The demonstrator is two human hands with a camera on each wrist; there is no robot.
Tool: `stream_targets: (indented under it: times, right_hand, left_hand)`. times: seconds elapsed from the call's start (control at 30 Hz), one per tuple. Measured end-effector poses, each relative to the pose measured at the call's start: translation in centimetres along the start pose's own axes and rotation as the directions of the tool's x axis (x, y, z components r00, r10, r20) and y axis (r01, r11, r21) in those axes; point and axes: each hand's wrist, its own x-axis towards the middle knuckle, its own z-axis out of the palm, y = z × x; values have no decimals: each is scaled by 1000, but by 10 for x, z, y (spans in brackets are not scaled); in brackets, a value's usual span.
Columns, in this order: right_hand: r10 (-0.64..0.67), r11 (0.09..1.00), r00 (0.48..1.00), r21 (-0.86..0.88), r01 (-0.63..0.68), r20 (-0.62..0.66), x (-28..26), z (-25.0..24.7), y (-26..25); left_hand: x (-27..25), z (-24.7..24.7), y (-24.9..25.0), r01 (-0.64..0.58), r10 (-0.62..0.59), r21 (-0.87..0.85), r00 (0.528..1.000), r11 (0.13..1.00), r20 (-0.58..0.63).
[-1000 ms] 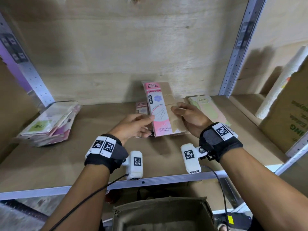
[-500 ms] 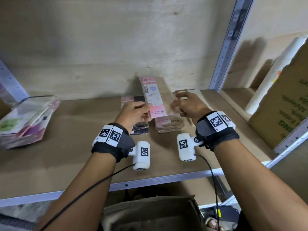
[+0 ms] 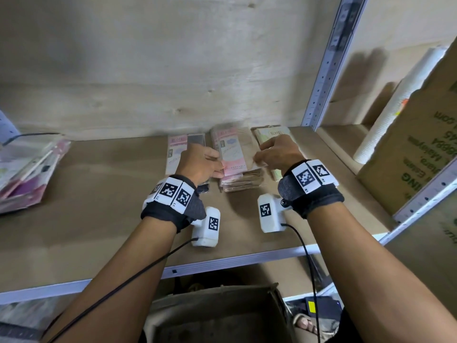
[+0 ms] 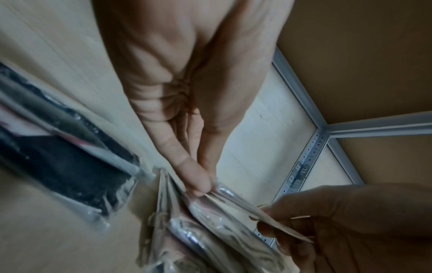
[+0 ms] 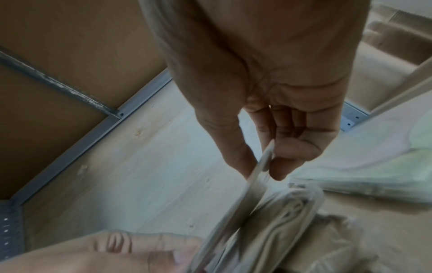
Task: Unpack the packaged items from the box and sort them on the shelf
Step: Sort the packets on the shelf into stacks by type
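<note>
A pink-and-tan packaged item (image 3: 232,157) lies on top of the middle pile (image 3: 243,180) at the back of the shelf (image 3: 99,219). My left hand (image 3: 218,168) pinches its left edge, and my right hand (image 3: 259,157) pinches its right edge. In the left wrist view the left fingertips (image 4: 198,184) grip the pack's corner, with the right hand (image 4: 327,221) opposite. In the right wrist view thumb and forefinger (image 5: 278,166) clamp the pack's thin edge (image 5: 261,166). A black-and-pink pile (image 3: 184,147) lies left of the pack. A green pile (image 3: 272,133) lies right of it, partly hidden by my right hand.
A loose stack of mixed packs (image 3: 29,174) lies at the shelf's left end. A grey upright post (image 3: 329,60) bounds the bay on the right. Beyond it stand a sleeve of white cups (image 3: 385,115) and a cardboard carton (image 3: 415,149). The open source box (image 3: 215,315) sits below the shelf edge.
Both hands have carried the pink-and-tan pack further back and lowered it from a tilted hold onto the middle pile. The view has shifted left and down.
</note>
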Motion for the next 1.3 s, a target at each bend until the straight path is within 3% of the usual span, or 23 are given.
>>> stream_targets:
  times: [0.2,0.8,0.97,1.1,1.17,1.3]
  right_hand:
    - [3,991,999,-137,3,46,-5,2,0]
    - [-30,975,999,-218,37,36,-6,6,0]
    - [-183,963,982,-208,171,-40,-5,11,-8]
    - [-324,938,943,-158,309,-79,-13,21,-24]
    - [-368,926,929,-111,361,-48,-23,31,-32]
    - [-424,905,894,33,424,146,-52,66,-54]
  left_hand:
    - [1,0,0,3,-3,76,1000,997,2]
    - [-6,-2,5,33,-35,113,999,993,16]
    - [-11,-19,11,18,-2,132,993,991,-122]
    - [-21,-63,11,-20,35,62,969,998,-245]
    - [-28,-92,7,-27,49,79,956,997,-289]
    - [-47,-161,-3,-6,34,70,916,998,-399]
